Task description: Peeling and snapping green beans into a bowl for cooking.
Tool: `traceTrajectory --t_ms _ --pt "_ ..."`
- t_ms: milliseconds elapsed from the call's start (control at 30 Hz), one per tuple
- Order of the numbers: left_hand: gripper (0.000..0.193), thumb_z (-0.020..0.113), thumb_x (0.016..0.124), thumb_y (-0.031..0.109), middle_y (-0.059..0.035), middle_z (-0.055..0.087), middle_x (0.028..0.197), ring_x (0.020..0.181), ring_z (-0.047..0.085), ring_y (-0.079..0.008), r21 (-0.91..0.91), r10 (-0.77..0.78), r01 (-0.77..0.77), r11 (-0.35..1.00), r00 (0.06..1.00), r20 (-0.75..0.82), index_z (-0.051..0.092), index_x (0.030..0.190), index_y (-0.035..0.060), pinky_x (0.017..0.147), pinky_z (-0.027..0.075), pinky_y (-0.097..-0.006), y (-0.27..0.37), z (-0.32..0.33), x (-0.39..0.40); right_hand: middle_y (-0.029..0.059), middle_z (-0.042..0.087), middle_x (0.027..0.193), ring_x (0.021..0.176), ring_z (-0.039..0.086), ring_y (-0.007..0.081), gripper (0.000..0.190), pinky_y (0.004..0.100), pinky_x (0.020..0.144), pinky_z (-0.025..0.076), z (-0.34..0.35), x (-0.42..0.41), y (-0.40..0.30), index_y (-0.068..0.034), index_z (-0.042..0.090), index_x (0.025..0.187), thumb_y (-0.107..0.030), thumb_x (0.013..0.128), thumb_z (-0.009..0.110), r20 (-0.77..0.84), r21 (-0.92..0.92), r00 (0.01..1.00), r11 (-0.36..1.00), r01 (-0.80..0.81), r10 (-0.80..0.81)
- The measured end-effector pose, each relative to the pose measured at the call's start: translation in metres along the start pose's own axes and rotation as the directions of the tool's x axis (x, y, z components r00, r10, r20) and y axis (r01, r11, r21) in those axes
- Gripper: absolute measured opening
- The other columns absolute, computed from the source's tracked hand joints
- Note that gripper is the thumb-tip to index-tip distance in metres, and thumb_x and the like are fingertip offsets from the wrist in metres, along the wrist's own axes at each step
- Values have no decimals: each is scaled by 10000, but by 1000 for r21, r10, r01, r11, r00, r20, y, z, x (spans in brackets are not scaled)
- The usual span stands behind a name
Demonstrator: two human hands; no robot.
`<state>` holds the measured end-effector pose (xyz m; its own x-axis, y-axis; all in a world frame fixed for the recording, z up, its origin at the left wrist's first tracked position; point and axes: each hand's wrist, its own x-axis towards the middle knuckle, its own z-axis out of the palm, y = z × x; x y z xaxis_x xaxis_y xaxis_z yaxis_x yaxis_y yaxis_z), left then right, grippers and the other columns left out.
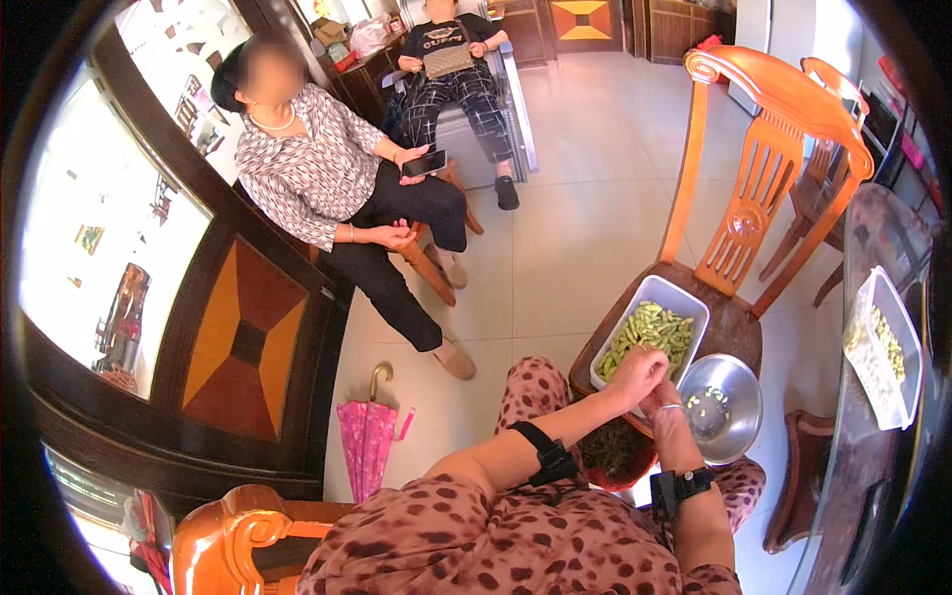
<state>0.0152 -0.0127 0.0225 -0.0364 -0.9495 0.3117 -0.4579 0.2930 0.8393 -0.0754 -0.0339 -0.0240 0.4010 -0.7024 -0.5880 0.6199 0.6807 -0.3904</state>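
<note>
My left hand (pixel 638 375) and my right hand (pixel 660 399) meet fingertip to fingertip over the near edge of a white plastic tub (pixel 675 288). Green bean pods (pixel 648 327) fill the tub. The fingers are pinched together, and whether a pod is between them is hidden. Right beside my right hand is a stainless steel bowl (pixel 736 416) with several pale green shelled beans (pixel 710 401) at its bottom. Both vessels rest at the seat of a wooden chair (pixel 732 327). Below my wrists, a red container (pixel 613 455) holds dark plant scraps.
A glass-topped table (pixel 855 461) at the right bears a plastic basket (pixel 885 372) of green beans. A pink folded umbrella (pixel 366 446) leans at the left. One person (pixel 312 171) sits with a phone (pixel 424 163); another (pixel 454 67) reclines farther back.
</note>
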Motion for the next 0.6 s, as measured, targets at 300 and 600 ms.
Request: traceTrajectory --t_ms 300,600 --pt "256 548 754 242 -47 518 611 449 495 -115 -448 -566 572 687 808 163 540 776 -13 428 402 -226 -21 -8 -2 42 498 712 548 466 108 202 212 453 391 -2 -5 10 -25 485 905 -209 822 471 70 -192 971 952 236 -227" --pt "219 551 757 217 -25 531 699 573 513 -100 -679 -574 524 513 798 182 565 820 8 478 421 -217 -45 -6 -2 9 492 679 544 465 96 196 198 454 389 1 -10 5 -35 510 858 -218 790 534 106 -275 963 923 269 -248"
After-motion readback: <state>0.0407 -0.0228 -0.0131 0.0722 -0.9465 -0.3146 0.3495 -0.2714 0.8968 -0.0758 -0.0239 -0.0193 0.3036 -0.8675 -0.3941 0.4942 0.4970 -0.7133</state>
